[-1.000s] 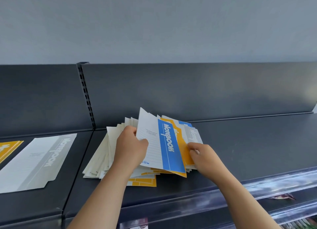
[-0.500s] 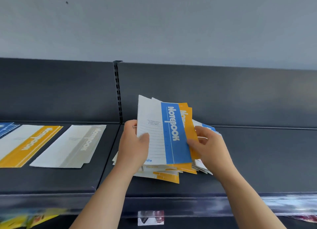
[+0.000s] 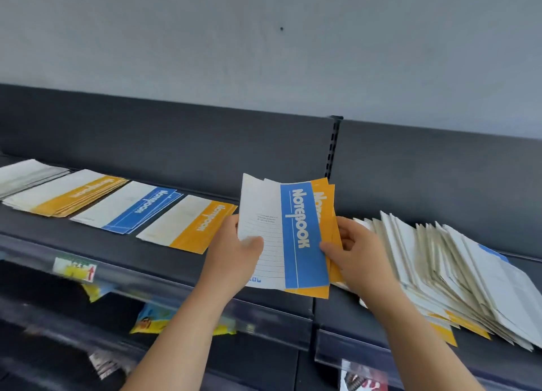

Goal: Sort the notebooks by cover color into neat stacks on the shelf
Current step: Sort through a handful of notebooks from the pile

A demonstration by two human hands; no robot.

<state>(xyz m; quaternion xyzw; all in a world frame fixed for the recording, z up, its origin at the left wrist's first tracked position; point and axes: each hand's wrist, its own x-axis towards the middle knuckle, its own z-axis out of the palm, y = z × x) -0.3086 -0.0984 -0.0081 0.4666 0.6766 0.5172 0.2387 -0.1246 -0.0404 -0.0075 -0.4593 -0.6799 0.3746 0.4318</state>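
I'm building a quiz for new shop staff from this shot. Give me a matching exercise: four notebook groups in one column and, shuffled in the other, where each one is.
Things
1. held blue notebook
2. unsorted pile
3. pale grey stack
4. blue stack

Places
A. far left end of the shelf
B. fanned out beyond the right hand
C. gripped by the left hand and the right hand
D. flat between the left yellow stack and the right yellow stack

Pairs: 1-C, 2-B, 3-A, 4-D
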